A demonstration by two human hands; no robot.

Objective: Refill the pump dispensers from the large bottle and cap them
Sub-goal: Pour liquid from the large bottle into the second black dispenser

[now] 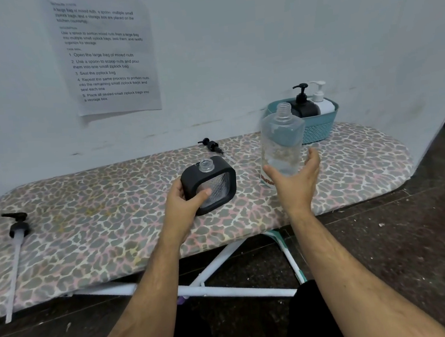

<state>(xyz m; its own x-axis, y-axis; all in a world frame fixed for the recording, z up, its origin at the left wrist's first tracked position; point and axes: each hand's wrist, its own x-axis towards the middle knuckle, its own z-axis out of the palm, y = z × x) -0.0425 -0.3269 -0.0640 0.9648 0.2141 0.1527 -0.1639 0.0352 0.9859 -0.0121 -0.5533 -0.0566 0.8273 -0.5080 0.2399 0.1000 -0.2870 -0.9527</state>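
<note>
Black-framed and uncapped, the square dispenser (208, 184) tilts on the ironing board (88, 252), gripped by the left hand (185, 203). Just beside it the right hand (296, 181) cups the clear large bottle (281, 146), fingers spread; actual contact is unclear. Two pump heads (211, 144) (18, 228) lie apart on the board; a basket (318, 129) sits near the far edge.

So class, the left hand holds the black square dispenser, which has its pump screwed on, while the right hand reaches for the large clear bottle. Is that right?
Not quite. The head view shows the dispenser in the left hand with an open neck, no pump. A pump lies on the board behind it. The right hand is at the bottle, as stated.
</note>
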